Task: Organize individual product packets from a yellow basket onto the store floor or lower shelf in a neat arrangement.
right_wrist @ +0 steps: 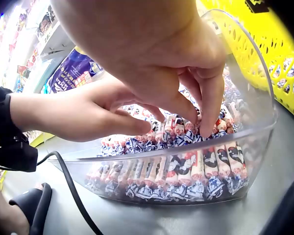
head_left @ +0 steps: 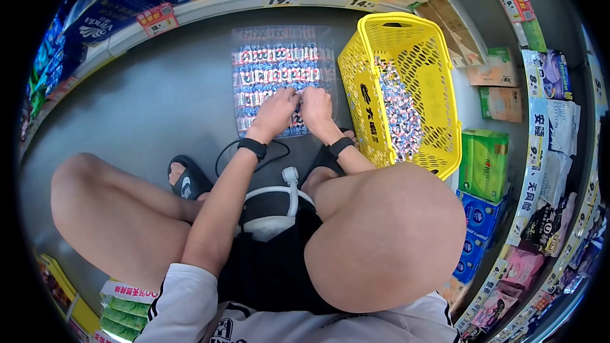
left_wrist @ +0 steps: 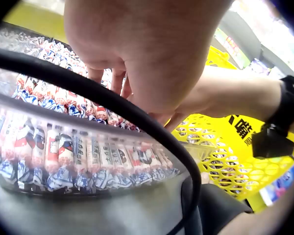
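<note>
A clear plastic bin (head_left: 239,124) on the floor holds rows of wrapped candies (head_left: 273,76) with blue-and-white twisted ends and red-and-black prints. Both hands reach down into its near part, side by side. My left hand (head_left: 276,113) touches the candies with its fingertips, thumb and forefinger a little apart in the right wrist view. Close beside it, my right hand (head_left: 317,109) pinches a candy between thumb and finger at the top of the near row. The near wall of the bin (right_wrist: 264,142) curves in front of the right hand.
A yellow basket (head_left: 441,82) with loose candies (head_left: 400,111) stands right of the bin. A black cable (head_left: 219,159) loops in front of it, near sandalled feet. Shelves of tissue packs (head_left: 484,165) line the far and right sides. A white-rimmed stool (head_left: 270,222) sits between the legs.
</note>
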